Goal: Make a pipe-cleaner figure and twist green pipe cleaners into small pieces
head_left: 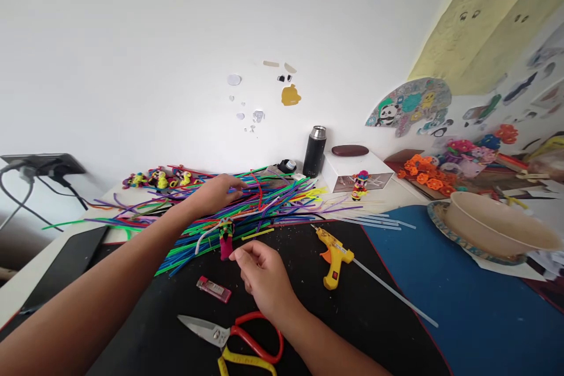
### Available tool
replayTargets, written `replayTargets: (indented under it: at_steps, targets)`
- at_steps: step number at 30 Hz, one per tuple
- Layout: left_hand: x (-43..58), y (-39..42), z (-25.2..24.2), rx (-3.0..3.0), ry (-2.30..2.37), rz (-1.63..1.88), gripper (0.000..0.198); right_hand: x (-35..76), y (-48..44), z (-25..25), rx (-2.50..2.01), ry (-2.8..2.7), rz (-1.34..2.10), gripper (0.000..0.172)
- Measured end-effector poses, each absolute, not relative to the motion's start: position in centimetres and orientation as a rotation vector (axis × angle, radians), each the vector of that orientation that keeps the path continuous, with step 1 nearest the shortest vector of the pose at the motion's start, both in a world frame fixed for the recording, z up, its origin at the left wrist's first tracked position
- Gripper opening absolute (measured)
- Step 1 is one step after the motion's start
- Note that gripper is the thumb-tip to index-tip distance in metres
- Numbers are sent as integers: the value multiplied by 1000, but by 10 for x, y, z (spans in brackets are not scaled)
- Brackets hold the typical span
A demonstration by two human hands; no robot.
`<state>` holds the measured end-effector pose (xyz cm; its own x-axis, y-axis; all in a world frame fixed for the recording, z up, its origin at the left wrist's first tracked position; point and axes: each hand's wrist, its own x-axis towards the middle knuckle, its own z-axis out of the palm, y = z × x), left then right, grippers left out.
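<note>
My right hand (264, 276) is closed in a pinch at the foot of a small pipe-cleaner figure (226, 245) with a magenta lower body and a green, black and yellow upper part. A white pipe cleaner (198, 244) curves beside the figure. My left hand (217, 192) reaches over a heap of multicoloured pipe cleaners (247, 217), fingers stretched and slightly apart. A bent red pipe cleaner (260, 194) lies just beyond its fingertips. Whether those fingertips touch the heap I cannot tell.
Nearby on the black mat are a red lighter (214, 289), scissors (238, 338) and a yellow glue gun (333, 258) with a glue stick. Behind stand a black flask (314, 151), a white box (374, 165) and a finished figure (361, 185). A bowl (497, 223) sits right.
</note>
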<state>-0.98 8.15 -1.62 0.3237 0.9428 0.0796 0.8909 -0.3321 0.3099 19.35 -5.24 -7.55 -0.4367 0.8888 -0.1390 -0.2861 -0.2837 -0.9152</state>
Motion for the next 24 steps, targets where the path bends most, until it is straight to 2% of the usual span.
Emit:
replayTargets:
  at_steps: [3, 8, 10, 13, 16, 19, 24]
  targets:
    - [5, 92, -18, 2470, 1583, 298, 39, 195, -52, -77, -906, -1168, 1772, 42]
    - [30, 98, -26, 2636, 1350, 111, 44, 196, -55, -73, -956, -1278, 1688, 34]
    - [37, 98, -29, 2644, 1291, 63, 35, 196, -56, -72, -964, -1335, 1631, 29]
    - [41, 99, -27, 2640, 1268, 90, 22, 195, -58, -73, -979, -1417, 1541, 23]
    - [38, 99, -17, 2632, 1292, 164, 29, 195, -60, -76, -976, -1506, 1472, 21]
    - [30, 101, -1, 2517, 1380, 416, 39, 196, -61, -77, -970, -1574, 1430, 21]
    - [9, 105, 26, 1909, 1537, 1212, 38, 196, -60, -77, -993, -1594, 1416, 20]
